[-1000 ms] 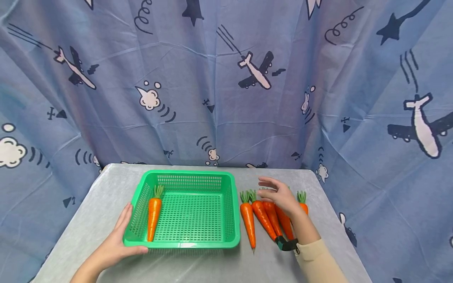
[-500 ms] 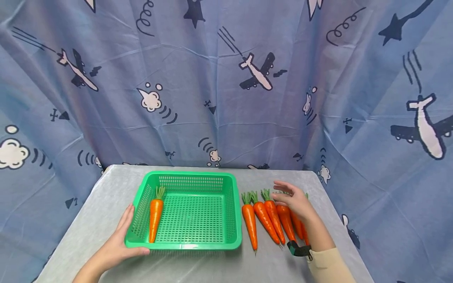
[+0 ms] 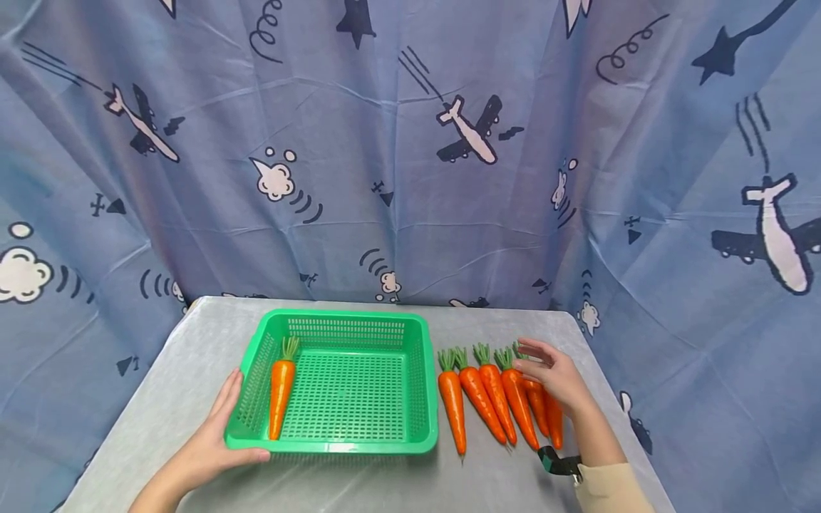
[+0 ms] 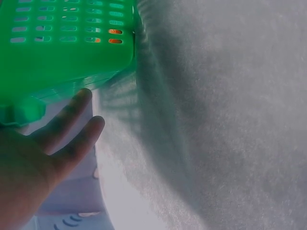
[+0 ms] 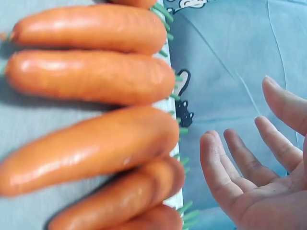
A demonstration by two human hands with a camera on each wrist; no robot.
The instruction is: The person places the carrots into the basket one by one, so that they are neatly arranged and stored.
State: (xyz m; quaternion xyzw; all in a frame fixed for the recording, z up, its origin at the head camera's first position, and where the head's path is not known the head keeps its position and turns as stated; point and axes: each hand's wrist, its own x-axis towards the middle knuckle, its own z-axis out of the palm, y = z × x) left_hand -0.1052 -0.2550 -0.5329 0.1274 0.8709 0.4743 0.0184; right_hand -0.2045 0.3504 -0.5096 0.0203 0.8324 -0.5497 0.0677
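Observation:
My left hand [image 3: 208,445] rests against the front left corner of a green plastic basket [image 3: 346,447], thumb along its front rim. In the left wrist view its fingers [image 4: 79,141] stretch out straight beneath the basket's edge [image 4: 67,62]. One carrot [image 3: 280,399] with green stem stubs lies inside at the left. My right hand [image 3: 556,377] hovers over the right end of a row of several carrots, holding nothing. The leftmost carrot [image 3: 452,406] sits close beside the basket. In the right wrist view the right hand [image 5: 254,182] has spread fingers, apart from the carrots [image 5: 96,76].
A pale cloth covers the table [image 3: 359,488]. A blue curtain [image 3: 346,249] printed with airplanes hangs behind and along the sides. A dark strap [image 3: 558,463] circles the right wrist.
My right hand has moved right along the row of carrots, uncovering more of those in the middle. The left hand and the basket have stayed in place.

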